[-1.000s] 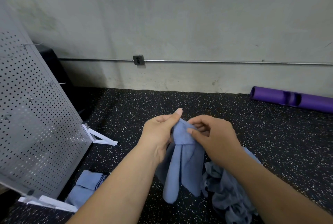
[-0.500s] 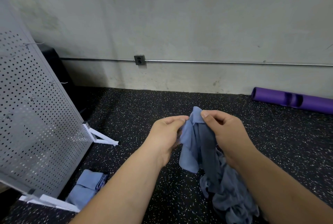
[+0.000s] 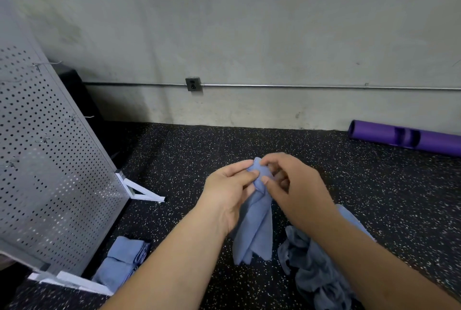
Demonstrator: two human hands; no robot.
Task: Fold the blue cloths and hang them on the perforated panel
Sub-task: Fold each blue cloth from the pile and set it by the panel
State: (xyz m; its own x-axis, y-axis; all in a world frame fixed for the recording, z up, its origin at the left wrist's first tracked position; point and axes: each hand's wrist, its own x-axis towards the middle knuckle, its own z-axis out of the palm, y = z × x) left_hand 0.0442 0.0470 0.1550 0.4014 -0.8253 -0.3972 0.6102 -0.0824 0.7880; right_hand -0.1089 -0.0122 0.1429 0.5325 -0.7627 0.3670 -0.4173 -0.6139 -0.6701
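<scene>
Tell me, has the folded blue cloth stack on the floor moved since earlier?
No. The folded blue cloth stack stays beside the white foot of the grey perforated panel.

Speckled black floor (image 3: 199,150), folded blue cloths (image 3: 122,262) beside perforated panel (image 3: 50,172); crumpled cloth heap (image 3: 316,272), purple roll (image 3: 404,137)

Soft even indoor light, faint shadows, wide-angle bending at edges

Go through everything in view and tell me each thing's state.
Held blue cloth: hanging limp, top bunched.
Left hand: pinching its top.
Right hand: pinching its top.
Perforated panel: standing, no cloth hung in view.
Folded cloths: stacked on the floor by the panel.
Crumpled cloths: unfolded heap on the floor.
Purple roller: lying by the wall.
</scene>
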